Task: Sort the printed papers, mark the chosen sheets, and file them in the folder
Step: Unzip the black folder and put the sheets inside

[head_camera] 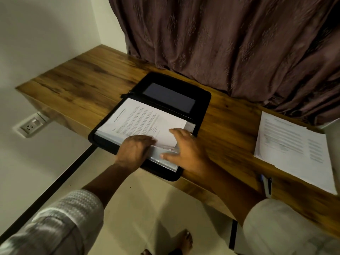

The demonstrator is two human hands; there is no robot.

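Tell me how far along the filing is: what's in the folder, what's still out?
Done: the folder lies open on the desk. In hand: the left hand and right hand rest on a printed sheet at the folder's clear sleeve, apparently part-way in. Left: a stack of papers and a pen lie on the desk to the right. Marks on any sheet are too blurred to tell.

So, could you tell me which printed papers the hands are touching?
The sheet in the black folder, touched by the left hand and right hand; the stack further right lies untouched.
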